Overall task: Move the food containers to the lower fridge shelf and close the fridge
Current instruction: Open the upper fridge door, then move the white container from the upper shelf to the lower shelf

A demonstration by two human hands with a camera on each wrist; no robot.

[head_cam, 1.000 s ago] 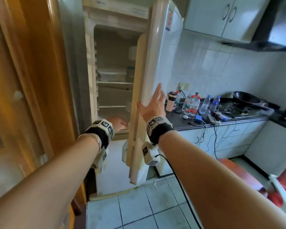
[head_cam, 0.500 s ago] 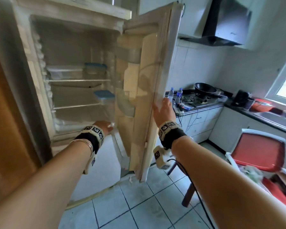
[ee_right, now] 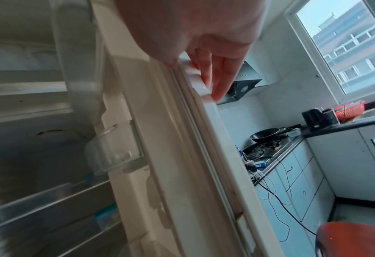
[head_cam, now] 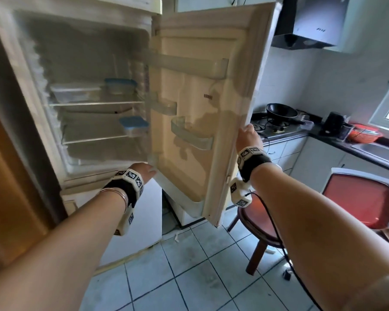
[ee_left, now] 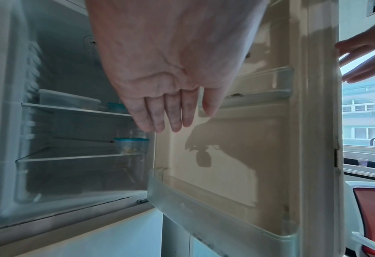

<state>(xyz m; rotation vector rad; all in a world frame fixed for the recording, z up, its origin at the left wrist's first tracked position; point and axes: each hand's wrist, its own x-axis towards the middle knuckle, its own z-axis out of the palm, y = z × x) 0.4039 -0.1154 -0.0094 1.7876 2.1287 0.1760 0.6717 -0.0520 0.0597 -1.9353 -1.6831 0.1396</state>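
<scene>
The fridge stands open, its door (head_cam: 200, 108) swung wide to the right. On the upper shelf (head_cam: 94, 103) sit a flat clear container (head_cam: 74, 93) and a blue-lidded container (head_cam: 120, 85). Another blue-lidded container (head_cam: 134, 125) (ee_left: 131, 145) sits on the lower shelf (head_cam: 94, 139), at its right end. My left hand (head_cam: 144, 172) (ee_left: 171, 87) hovers with straight fingers by the door's lower hinge corner and holds nothing. My right hand (head_cam: 247, 136) (ee_right: 204, 60) grips the door's free edge, thumb on the inner seal and fingers on the outer face.
A red chair (head_cam: 357, 203) and a wooden stool (head_cam: 258, 223) stand just right of the open door. Behind them a counter (head_cam: 301, 131) carries a black wok (head_cam: 281, 111) and a kettle (head_cam: 331, 123). A wooden door (head_cam: 5, 176) borders the fridge's left side.
The fridge door has swung much wider open. My right hand has gone from lying flat on its outer face to gripping its edge. My left hand stays low at the fridge's opening.
</scene>
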